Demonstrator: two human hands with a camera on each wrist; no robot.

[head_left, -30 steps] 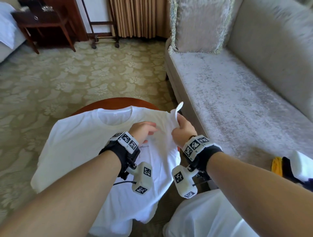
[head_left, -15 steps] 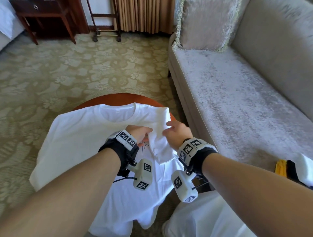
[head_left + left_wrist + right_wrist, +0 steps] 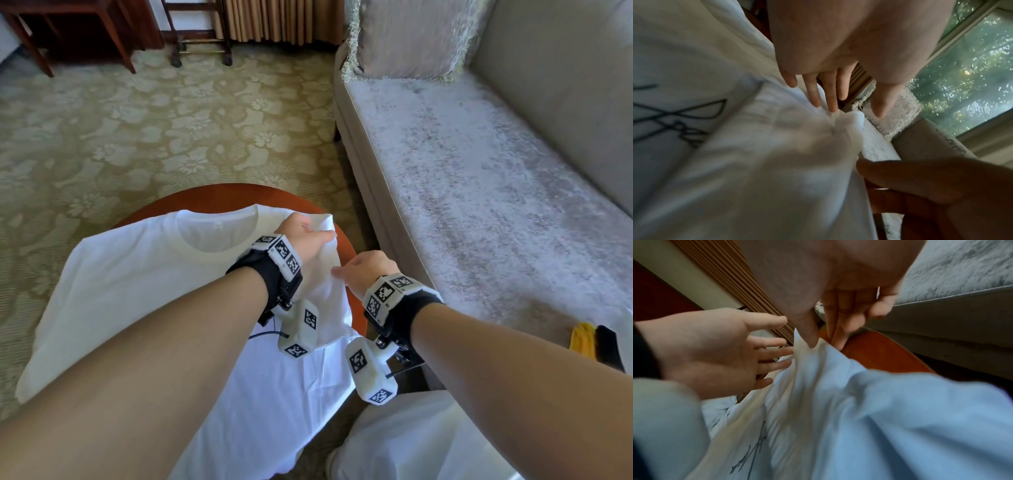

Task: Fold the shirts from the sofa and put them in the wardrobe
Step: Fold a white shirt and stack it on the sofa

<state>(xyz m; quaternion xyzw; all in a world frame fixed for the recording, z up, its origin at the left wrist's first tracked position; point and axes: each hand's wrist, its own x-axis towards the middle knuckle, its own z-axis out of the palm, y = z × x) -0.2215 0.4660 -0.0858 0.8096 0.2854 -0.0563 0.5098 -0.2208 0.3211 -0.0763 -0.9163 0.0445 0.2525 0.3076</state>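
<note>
The white shirt (image 3: 130,291) is lying face-up on the round table (image 3: 219,197), its right sleeve folded inward. The left hand (image 3: 303,236) is pressing it with spread fingers; the right hand (image 3: 368,269) is pinching the fold's edge. Remaining, by judgement: further folds, wardrobe placement.

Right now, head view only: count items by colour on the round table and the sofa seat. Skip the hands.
White: 1, the T-shirt spread on the round table.
Grey-beige: 1, the cushion at the far end of the sofa.
Yellow: 1, an object at the near seat edge.
Black: 1, an object beside it.
Total: 4.
</note>
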